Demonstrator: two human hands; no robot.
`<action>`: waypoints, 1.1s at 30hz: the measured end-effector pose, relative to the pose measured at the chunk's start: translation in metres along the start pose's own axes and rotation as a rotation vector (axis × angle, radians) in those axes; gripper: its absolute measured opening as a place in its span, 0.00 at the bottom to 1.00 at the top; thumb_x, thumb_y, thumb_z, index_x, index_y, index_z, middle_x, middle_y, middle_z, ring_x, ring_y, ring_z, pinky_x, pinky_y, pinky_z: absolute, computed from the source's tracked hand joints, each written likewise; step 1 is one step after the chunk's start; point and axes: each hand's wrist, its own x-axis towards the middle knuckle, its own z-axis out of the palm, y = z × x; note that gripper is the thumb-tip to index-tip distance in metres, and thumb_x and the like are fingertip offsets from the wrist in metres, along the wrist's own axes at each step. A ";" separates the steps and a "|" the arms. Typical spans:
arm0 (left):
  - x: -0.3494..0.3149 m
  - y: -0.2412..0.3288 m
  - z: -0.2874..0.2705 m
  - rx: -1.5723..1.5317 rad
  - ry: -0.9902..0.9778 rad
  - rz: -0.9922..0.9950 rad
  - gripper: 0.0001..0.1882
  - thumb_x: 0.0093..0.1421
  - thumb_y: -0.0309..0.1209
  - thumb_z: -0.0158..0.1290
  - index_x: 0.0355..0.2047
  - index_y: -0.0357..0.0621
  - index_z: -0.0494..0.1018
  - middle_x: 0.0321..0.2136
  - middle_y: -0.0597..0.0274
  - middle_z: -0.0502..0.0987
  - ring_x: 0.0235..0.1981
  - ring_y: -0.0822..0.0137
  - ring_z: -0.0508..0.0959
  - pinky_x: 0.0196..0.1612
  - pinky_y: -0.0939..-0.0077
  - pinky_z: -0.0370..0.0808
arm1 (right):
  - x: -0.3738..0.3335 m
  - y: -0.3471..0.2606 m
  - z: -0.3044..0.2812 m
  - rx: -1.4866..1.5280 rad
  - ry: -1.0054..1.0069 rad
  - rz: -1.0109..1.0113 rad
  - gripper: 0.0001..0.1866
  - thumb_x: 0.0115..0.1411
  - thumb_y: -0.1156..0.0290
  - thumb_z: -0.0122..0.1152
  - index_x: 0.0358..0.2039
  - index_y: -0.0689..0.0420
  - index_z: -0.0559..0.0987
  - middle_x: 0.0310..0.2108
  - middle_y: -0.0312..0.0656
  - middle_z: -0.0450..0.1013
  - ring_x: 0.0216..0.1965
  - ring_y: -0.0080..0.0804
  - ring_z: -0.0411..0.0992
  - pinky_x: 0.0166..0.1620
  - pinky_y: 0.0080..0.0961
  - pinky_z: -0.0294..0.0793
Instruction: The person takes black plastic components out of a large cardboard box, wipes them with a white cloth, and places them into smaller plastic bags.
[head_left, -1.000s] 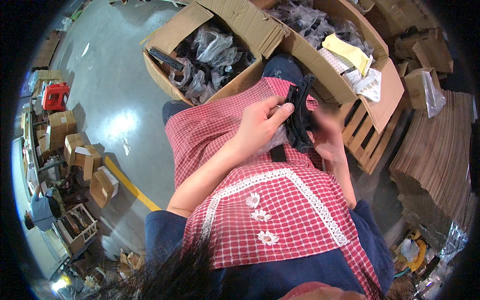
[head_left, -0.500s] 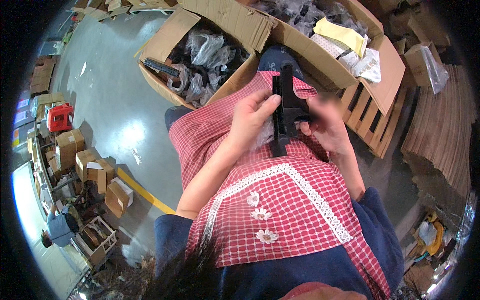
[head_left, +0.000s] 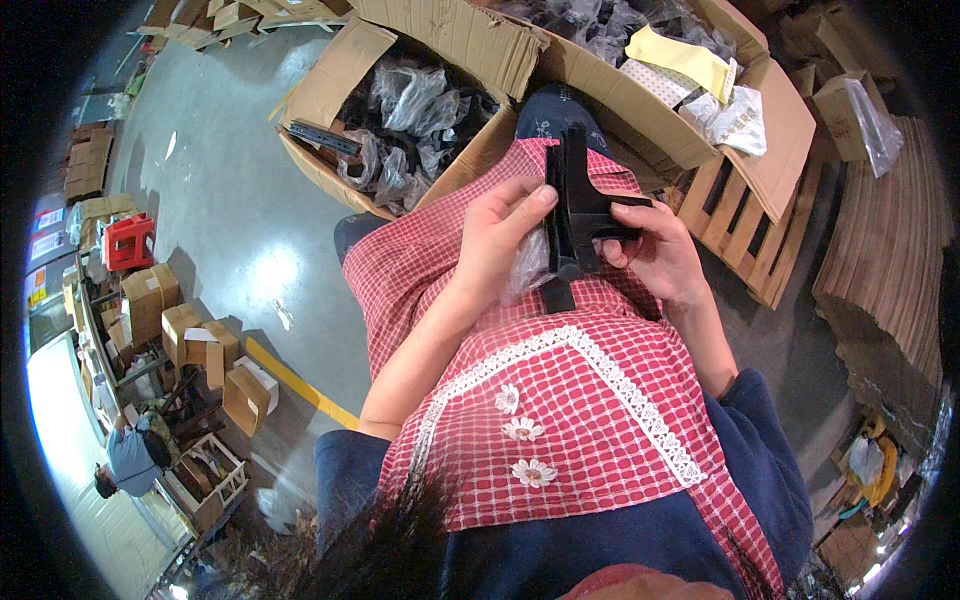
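A long black part (head_left: 578, 215) with a short arm sticking out to the right stands upright over my lap, between my two hands; its exact kind I cannot tell. My left hand (head_left: 500, 230) is closed on its left edge, thumb lying along the side. Crumpled clear plastic (head_left: 530, 265) shows under that hand, beside the part. With thumb and fingers my right hand (head_left: 662, 248) grips the side arm. A red checked apron (head_left: 590, 400) with white lace lies beneath.
An open carton (head_left: 465, 160) of black parts in clear bags stands ahead. A larger carton (head_left: 640, 125) adjoins it, holding bags and yellow paper. Right are a wooden pallet (head_left: 755, 240) and stacked cardboard (head_left: 880, 260). Far left, a person (head_left: 135, 455) is near cartons and a red stand (head_left: 130, 243).
My right hand was blurred by motion and now shows clearly on the side arm. The black part has turned slightly. My left hand keeps its hold.
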 end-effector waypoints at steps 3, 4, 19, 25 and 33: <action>0.000 0.005 0.005 -0.079 0.024 -0.007 0.13 0.68 0.30 0.52 0.48 0.33 0.74 0.36 0.63 0.80 0.32 0.79 0.78 0.34 0.84 0.74 | 0.001 -0.017 0.008 0.152 0.085 0.084 0.18 0.60 0.83 0.56 0.52 0.65 0.77 0.47 0.45 0.76 0.44 0.31 0.77 0.44 0.28 0.79; 0.000 0.006 0.007 -0.102 0.032 -0.003 0.13 0.68 0.29 0.52 0.48 0.33 0.74 0.35 0.63 0.81 0.31 0.79 0.78 0.33 0.85 0.74 | 0.002 -0.022 0.010 0.252 0.135 0.088 0.18 0.60 0.82 0.55 0.52 0.66 0.77 0.46 0.45 0.76 0.43 0.32 0.77 0.44 0.28 0.79; 0.016 0.007 -0.010 -0.070 0.303 -0.031 0.19 0.73 0.35 0.40 0.53 0.33 0.72 0.45 0.56 0.80 0.44 0.67 0.80 0.49 0.72 0.78 | 0.006 -0.022 0.040 -0.351 0.480 -0.571 0.17 0.59 0.85 0.55 0.48 0.65 0.81 0.51 0.45 0.76 0.53 0.33 0.72 0.59 0.27 0.67; 0.036 -0.046 -0.049 -0.431 0.318 -0.171 0.15 0.69 0.33 0.48 0.48 0.33 0.75 0.40 0.56 0.81 0.41 0.65 0.81 0.45 0.67 0.79 | 0.011 -0.039 0.049 -0.729 0.419 -0.709 0.15 0.60 0.84 0.58 0.48 0.63 0.82 0.49 0.45 0.77 0.50 0.34 0.75 0.55 0.28 0.72; 0.029 -0.028 -0.061 1.181 0.498 0.166 0.27 0.59 0.43 0.59 0.52 0.37 0.71 0.37 0.49 0.81 0.34 0.59 0.82 0.39 0.67 0.78 | 0.036 -0.008 0.037 -0.955 0.185 -0.651 0.15 0.54 0.84 0.62 0.43 0.59 0.83 0.44 0.46 0.78 0.47 0.38 0.77 0.51 0.27 0.74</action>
